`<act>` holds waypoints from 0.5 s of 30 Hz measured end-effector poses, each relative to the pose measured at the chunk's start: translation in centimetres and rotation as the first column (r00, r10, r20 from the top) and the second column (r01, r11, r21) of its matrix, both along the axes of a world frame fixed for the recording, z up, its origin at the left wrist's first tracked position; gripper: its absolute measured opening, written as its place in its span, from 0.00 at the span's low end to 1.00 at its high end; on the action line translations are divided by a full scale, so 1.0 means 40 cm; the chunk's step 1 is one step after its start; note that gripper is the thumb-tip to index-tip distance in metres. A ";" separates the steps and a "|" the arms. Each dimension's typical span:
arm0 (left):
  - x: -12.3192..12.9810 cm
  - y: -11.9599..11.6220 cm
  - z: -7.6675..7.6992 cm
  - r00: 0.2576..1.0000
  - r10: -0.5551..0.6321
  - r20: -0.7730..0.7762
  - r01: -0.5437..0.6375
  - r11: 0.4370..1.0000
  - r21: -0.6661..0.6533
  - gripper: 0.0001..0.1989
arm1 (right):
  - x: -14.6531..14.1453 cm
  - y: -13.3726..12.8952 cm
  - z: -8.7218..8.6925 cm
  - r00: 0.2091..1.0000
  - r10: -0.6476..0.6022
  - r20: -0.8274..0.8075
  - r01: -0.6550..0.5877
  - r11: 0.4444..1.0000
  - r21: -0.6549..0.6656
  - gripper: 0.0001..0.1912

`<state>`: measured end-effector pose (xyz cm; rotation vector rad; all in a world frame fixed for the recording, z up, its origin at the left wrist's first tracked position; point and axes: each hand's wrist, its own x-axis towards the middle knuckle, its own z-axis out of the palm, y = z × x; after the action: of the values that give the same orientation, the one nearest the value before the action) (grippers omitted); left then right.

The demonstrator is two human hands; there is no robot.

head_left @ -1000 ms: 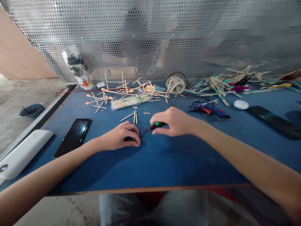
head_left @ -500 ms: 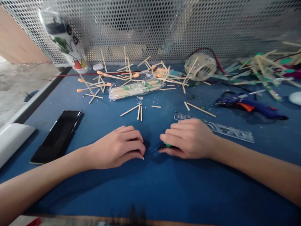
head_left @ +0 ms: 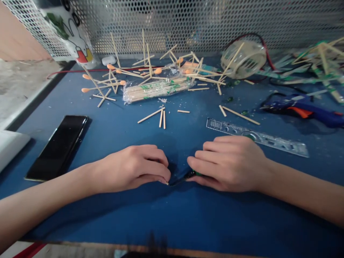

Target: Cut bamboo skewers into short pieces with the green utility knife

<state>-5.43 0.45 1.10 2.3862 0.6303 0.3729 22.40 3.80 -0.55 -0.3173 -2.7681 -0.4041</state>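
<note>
My left hand [head_left: 134, 166] rests low over the blue table, thumb and fingers pinched on a short wooden stick [head_left: 167, 184]; only its tip shows. Facing it, my right hand [head_left: 228, 163] is closed around a utility knife [head_left: 191, 174] with a dark blade and a bit of green on the handle, most of which my fingers hide. The blade points left, and its end lies close to the stick's tip; whether they touch I cannot tell. Beyond my hands lie several cut sticks [head_left: 151, 115] and a clear ruler [head_left: 279, 142], partly behind my right hand.
A phone [head_left: 57, 148] lies at left beside a white object [head_left: 12, 147]. Farther back are a bag of sticks [head_left: 158, 89], stick frames with orange cotton tips [head_left: 110, 67], a tape roll [head_left: 243, 61] and a blue glue gun [head_left: 309, 107]. A bottle [head_left: 72, 36] stands before the mesh panel [head_left: 166, 21].
The knife blade has come nearer to the stick's tip in my left hand. My right hand has shifted slightly right and down in the picture, and the whole view has tilted down.
</note>
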 end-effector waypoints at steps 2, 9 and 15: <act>0.001 -0.001 0.001 1.000 0.012 0.001 -0.012 1.000 -0.011 0.08 | 0.000 -0.002 0.001 1.000 -0.011 0.006 0.011 1.000 0.005 0.20; 0.002 0.000 0.002 1.000 0.010 -0.010 -0.011 0.998 -0.056 0.08 | 0.000 -0.004 0.002 1.000 -0.003 0.014 0.003 1.000 0.001 0.20; 0.004 0.003 -0.002 1.000 -0.002 -0.010 0.002 1.000 -0.011 0.09 | 0.000 0.000 0.002 1.000 -0.003 0.019 0.003 1.000 0.004 0.19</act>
<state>-5.28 0.55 1.03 2.3792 0.6325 0.3557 22.39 3.79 -0.48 -0.3184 -2.7858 -0.4150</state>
